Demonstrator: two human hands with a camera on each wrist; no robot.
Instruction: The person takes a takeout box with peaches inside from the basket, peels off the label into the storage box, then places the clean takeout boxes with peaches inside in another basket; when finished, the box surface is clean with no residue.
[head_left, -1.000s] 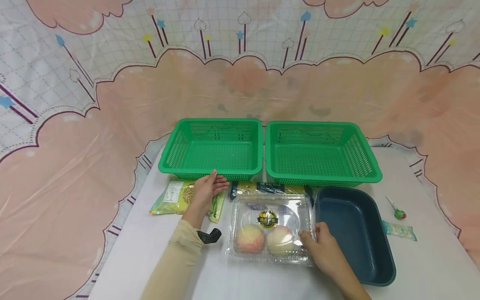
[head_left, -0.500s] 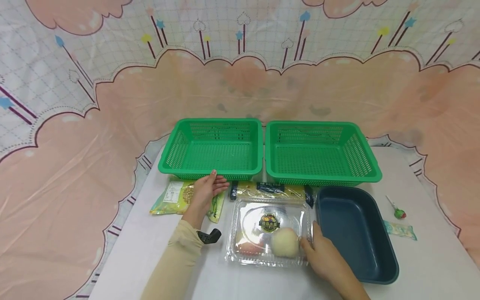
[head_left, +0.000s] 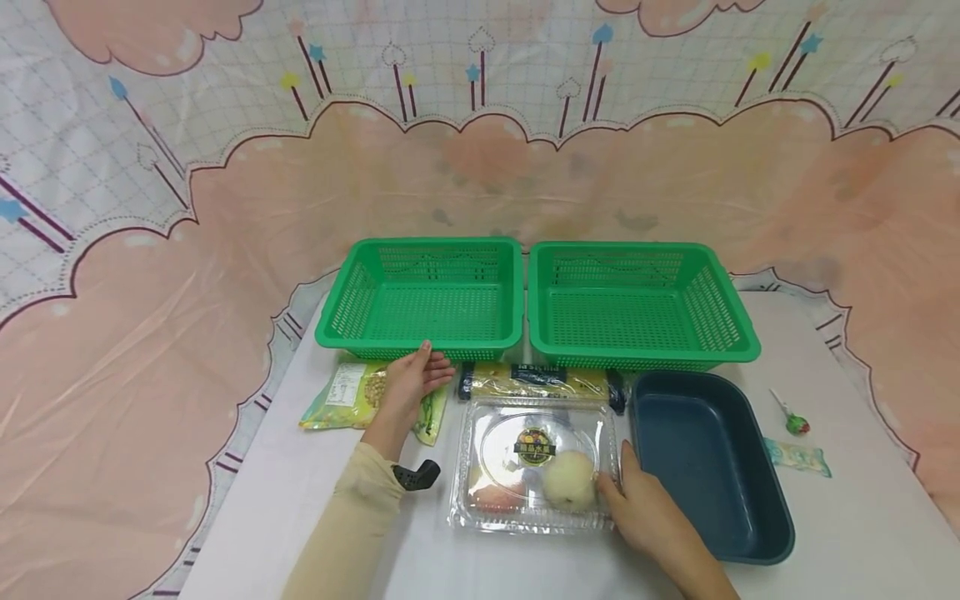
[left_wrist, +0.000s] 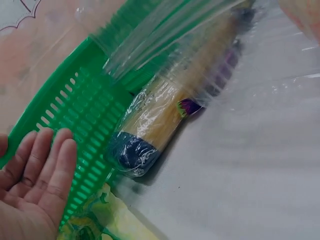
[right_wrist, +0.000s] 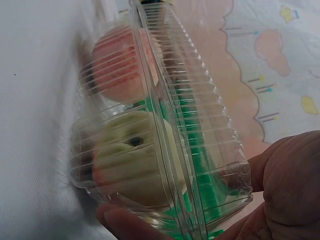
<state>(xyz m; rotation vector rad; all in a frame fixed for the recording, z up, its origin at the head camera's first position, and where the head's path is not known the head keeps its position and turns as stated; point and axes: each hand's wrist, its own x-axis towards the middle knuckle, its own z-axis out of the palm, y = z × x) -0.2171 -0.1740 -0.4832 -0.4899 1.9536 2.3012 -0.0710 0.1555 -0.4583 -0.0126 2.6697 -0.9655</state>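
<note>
Tipped up at its right end since a second back: the clear plastic clamshell box [head_left: 534,421], then lying flat with its two fruits side by side, now raised on that side, with the pale round peach [head_left: 568,481] rolled to the right end. Hardly shifted over the last half second. No change on the left side.

Gripped at the right end by the right hand [head_left: 641,512]: in the wrist view, a fingertip [right_wrist: 125,220] curled under the ribbed box edge and the heel of the hand on the other side. Pinker peach [head_left: 495,497] lower left in the box. Box resting on the white table [head_left: 862,533], just in front of a cellophane-wrapped bundle of yellow noodles [head_left: 540,381] and just beside the dark blue plastic tub [head_left: 780,510].

Left hand [head_left: 411,379] flat, fingers straight and holding nothing, laid on a yellow-green printed packet [head_left: 347,397], fingertips against the front of the left green slotted basket [head_left: 480,342]. Second green slotted basket [head_left: 645,360] alongside, both without contents.

Judged as the start of a lift: grasp made, box not yet clear of the table. Next move, by that reading: a firm but gentle pinch, thin plastic likely to flex; box brought level to stop the loose fruit rolling; enough height to clear the tub wall or a basket rim.
</note>
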